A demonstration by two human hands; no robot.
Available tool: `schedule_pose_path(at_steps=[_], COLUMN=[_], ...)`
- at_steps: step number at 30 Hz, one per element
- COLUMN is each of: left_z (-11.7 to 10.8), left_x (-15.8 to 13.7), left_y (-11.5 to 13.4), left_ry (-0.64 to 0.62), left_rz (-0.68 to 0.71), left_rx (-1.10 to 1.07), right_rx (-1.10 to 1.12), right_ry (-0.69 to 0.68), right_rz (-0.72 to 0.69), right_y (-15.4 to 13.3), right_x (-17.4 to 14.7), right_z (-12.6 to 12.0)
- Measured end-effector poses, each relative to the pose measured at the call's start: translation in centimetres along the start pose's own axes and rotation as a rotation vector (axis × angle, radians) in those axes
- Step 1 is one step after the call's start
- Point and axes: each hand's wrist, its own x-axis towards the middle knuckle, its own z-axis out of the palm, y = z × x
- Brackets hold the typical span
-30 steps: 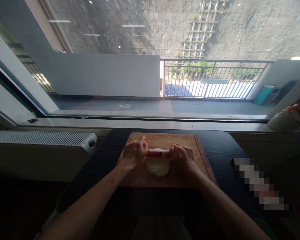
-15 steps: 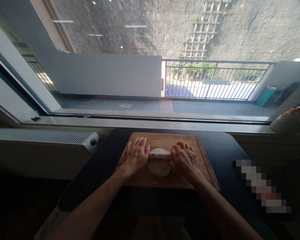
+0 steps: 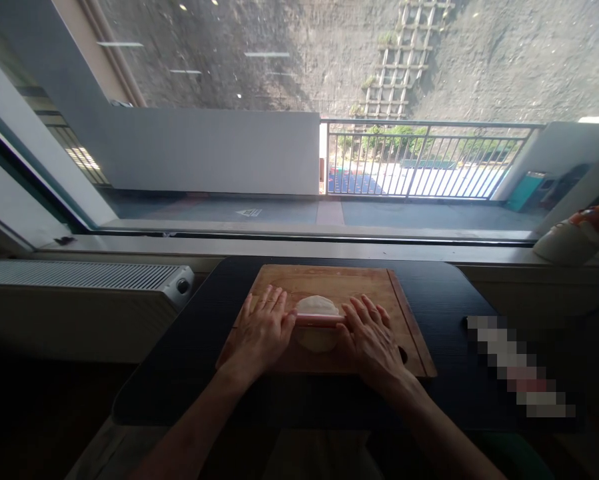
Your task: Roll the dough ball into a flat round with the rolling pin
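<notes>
A thin pinkish rolling pin (image 3: 321, 321) lies across a flat round piece of dough (image 3: 317, 305) on the wooden cutting board (image 3: 364, 277). Under its left end, my left hand (image 3: 264, 330) hides part of the pin; the palm presses down and the fingers stretch forward, open. My right hand (image 3: 372, 337) lies over the other end in the same way, fingers extended and slightly apart. Pale dough shows both beyond and in front of the pin. The palms cover both of the pin's ends.
The board rests on a dark table (image 3: 189, 360) with rounded corners. At the table's right lies a blurred-out object (image 3: 516, 370). A white radiator (image 3: 79, 287) stands to the left. Beyond the table are a window sill (image 3: 219, 247) and, at its right, a whitish object (image 3: 566, 240).
My hands have drawn back toward me with the pin, and it has turned, showing pink instead of white. The fingers, curled before, are now stretched out.
</notes>
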Motion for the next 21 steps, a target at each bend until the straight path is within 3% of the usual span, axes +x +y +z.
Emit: schedule_pose_path(at_steps=[5, 11, 17, 21], left_z=[0.2, -0.1, 0.1, 0.0], left_x=[1.9, -0.2, 1.5, 0.2], left_y=[0.4, 0.2, 0.5, 0.4], left_ry=[0.067, 0.032, 0.076, 0.057], left_rz=[-0.063, 0.014, -0.065, -0.022], left_rx=[0.033, 0.021, 0.039, 0.013], right_rx=[-0.008, 0.003, -0.023, -0.016], right_ry=[-0.032, 0.007, 0.011, 0.008], right_rz=[0.127, -0.003, 0.097, 0.021], right_y=[0.3, 0.0, 0.0, -0.2], right_x=[2.3, -0.4, 1.4, -0.4], right_z=[0.4, 0.0, 0.2, -0.2])
